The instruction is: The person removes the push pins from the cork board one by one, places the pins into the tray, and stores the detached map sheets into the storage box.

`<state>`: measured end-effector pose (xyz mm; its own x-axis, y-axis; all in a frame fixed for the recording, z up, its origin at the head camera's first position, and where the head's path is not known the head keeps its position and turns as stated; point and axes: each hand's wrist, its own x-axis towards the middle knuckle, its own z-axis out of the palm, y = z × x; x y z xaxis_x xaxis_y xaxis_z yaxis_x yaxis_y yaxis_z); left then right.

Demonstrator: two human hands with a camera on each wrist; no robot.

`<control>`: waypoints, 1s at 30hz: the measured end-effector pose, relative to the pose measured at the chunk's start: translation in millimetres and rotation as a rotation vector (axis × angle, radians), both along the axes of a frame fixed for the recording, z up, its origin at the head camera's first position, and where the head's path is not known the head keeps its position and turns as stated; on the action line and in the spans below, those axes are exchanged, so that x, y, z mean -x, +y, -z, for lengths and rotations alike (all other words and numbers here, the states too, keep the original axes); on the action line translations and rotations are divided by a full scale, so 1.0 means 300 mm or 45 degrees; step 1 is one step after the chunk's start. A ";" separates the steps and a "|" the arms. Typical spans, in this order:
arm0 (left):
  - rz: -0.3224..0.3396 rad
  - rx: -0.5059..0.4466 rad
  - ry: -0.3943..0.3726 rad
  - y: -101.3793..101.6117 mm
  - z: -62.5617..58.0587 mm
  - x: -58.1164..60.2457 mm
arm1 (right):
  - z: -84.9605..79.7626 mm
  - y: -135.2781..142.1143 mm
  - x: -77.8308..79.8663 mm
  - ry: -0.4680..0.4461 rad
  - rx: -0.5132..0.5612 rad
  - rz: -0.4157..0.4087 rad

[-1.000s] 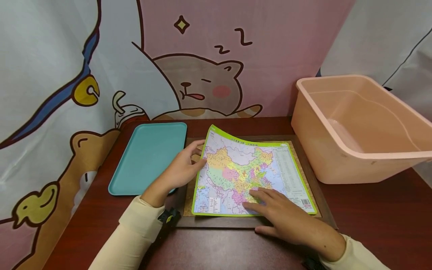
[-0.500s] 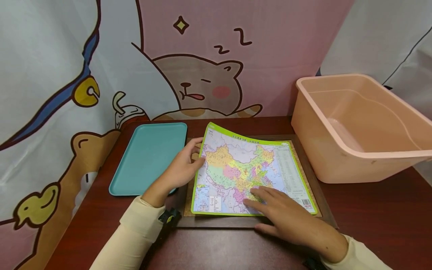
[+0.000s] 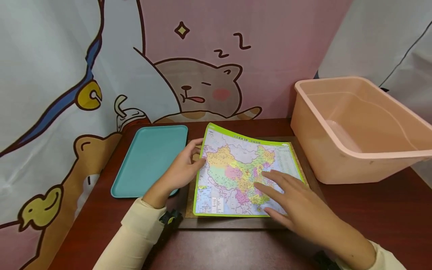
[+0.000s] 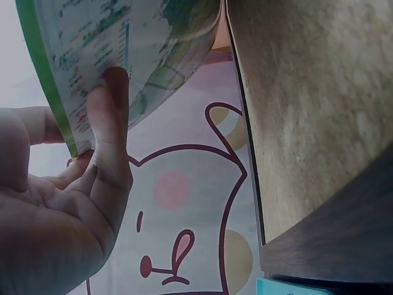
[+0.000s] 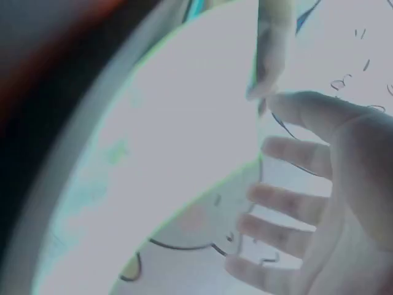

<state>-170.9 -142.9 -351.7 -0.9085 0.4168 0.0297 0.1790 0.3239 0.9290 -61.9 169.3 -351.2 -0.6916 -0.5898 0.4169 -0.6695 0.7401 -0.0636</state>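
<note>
A thin map sheet (image 3: 222, 172) with a lime-green border lies over a brown-framed board (image 3: 236, 224), its left side curling up. My left hand (image 3: 182, 168) pinches that raised left edge, thumb on one face and fingers behind. In the left wrist view, the sheet's printed underside (image 4: 80, 55) bends above the board's cork-like surface (image 4: 319, 92). Over the lower right of the map, my right hand (image 3: 300, 202) hovers with spread fingers, covering that corner in the head view. The right wrist view shows this hand (image 5: 344, 178) holding nothing, the sheet washed out by glare.
A flat teal tray (image 3: 148, 161) sits on the dark red table (image 3: 216, 243), left of the board. To the right stands a large peach plastic tub (image 3: 324, 161), close by the board. A cartoon-printed cloth (image 3: 202, 90) hangs behind the table.
My right hand has lifted off the map and shifted right and slightly farther forward. The left hand keeps its grip on the sheet's edge. The head view has tilted slightly.
</note>
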 end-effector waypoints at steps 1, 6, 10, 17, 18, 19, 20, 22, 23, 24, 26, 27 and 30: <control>0.005 -0.004 0.003 -0.001 -0.001 -0.001 | -0.013 0.008 -0.004 0.026 0.004 0.026; 0.015 -0.025 -0.007 -0.001 -0.008 -0.004 | -0.073 0.059 -0.031 0.147 0.081 0.101; 0.020 -0.028 -0.043 0.000 -0.010 -0.005 | -0.103 0.108 -0.058 0.220 0.134 0.146; 0.009 -0.015 -0.053 -0.003 -0.012 -0.006 | -0.133 0.218 -0.080 0.305 0.249 0.262; 0.013 -0.020 -0.051 -0.002 -0.013 -0.006 | -0.134 0.235 -0.080 0.318 0.274 0.279; 0.020 -0.027 -0.048 -0.002 -0.015 -0.006 | -0.134 0.252 -0.082 0.329 0.283 0.302; 0.025 -0.037 -0.046 -0.001 -0.016 -0.006 | -0.133 0.267 -0.081 0.346 0.304 0.317; 0.032 -0.055 -0.040 0.000 -0.018 -0.006 | -0.131 0.295 -0.080 0.376 0.337 0.360; 0.035 -0.059 -0.035 0.000 -0.019 -0.006 | -0.131 0.309 -0.080 0.378 0.338 0.380; 0.038 -0.063 -0.028 0.000 -0.020 -0.007 | -0.130 0.321 -0.080 0.382 0.345 0.400; 0.031 -0.064 -0.025 0.001 -0.021 -0.008 | -0.125 0.341 -0.075 0.407 0.377 0.423; 0.028 -0.060 -0.023 0.001 -0.022 -0.009 | -0.123 0.351 -0.074 0.413 0.386 0.435; 0.021 -0.050 -0.021 0.002 -0.022 -0.010 | -0.111 0.376 -0.065 0.435 0.425 0.443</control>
<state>-167.9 -142.4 -345.2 -0.9020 0.4305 0.0317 0.1687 0.2839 0.9439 -42.6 282.2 -317.8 -0.6145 -0.1512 0.7743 -0.4148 0.8968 -0.1540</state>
